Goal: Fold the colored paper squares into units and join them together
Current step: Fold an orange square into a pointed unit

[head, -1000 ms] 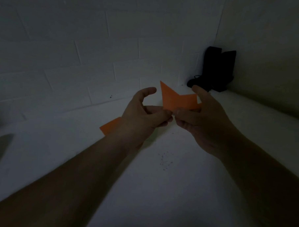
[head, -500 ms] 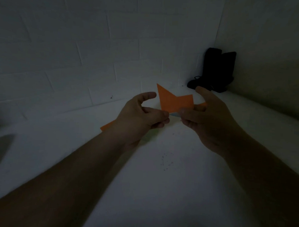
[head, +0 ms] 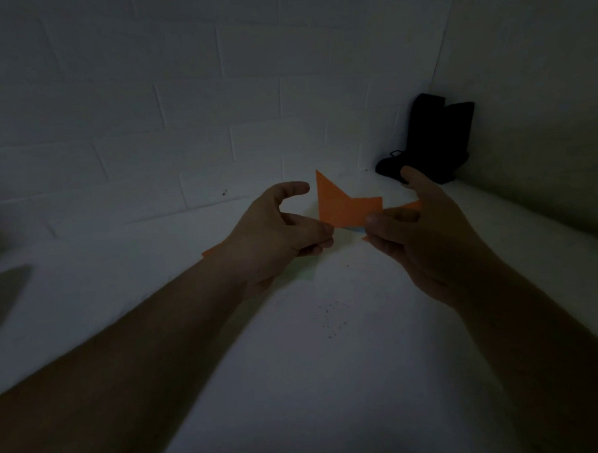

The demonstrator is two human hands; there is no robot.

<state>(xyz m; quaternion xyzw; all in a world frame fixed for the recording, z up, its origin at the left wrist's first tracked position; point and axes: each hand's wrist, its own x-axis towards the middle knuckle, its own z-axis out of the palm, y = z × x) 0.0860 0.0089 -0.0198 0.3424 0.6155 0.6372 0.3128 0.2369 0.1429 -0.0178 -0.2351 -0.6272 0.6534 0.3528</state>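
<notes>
Held up over the table (head: 318, 381), between both hands: orange unit (head: 343, 209), long axis running left to right, one sharp point standing up at the left end. Pinched at its lower left corner by the left hand (head: 276, 232), thumb and curled fingers clamped on the paper, forefinger arched free above. Pinched at the lower right end by the right hand (head: 424, 238), thumb across the front, forefinger raised behind. Also in the right grip: more orange paper, a tip (head: 411, 205) poking out past the thumb and another sliver below the fingers (whether a second unit or a flap of the same one, cannot tell in this dim light). Lying to the left of that tip, then, the unit's open right end, both hands equally near. Judged next: sliding the right-hand paper leftward along the long axis into the unit, left pinch steadying. Another orange piece (head: 209, 253) flat on the table, mostly hidden behind the left wrist.
</notes>
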